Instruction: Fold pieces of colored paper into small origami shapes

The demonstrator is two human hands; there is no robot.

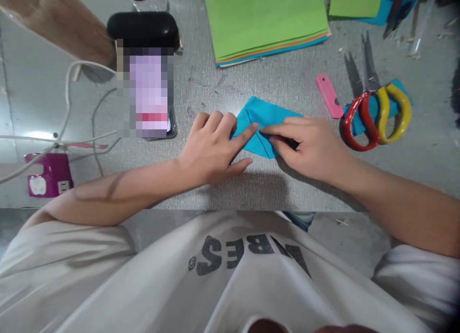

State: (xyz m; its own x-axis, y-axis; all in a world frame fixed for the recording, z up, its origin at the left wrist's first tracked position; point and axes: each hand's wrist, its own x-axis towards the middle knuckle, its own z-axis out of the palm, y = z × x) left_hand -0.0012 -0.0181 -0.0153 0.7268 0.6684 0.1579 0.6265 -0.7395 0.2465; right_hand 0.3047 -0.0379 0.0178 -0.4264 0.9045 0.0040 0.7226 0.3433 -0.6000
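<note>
A folded blue paper [268, 113] lies on the grey table between my hands, with crease lines across its middle. My left hand [215, 148] presses on its left side; the index finger is stretched onto the paper, the thumb stands apart, and the other fingers are bent. From the right, my right hand [311, 143] touches the paper near its centre with the index fingertip. The right thumb rests just below that finger, at the paper's lower right, and the other right fingers are curled and partly hidden.
A stack of green and other coloured sheets [266, 21] lies at the back. Right of my hands are red-handled scissors [359, 124], yellow-handled scissors [395, 112] and a pink cutter [328, 96]. Leftward are a phone [149, 93], black case [143, 28], cables and purple adapter [50, 175].
</note>
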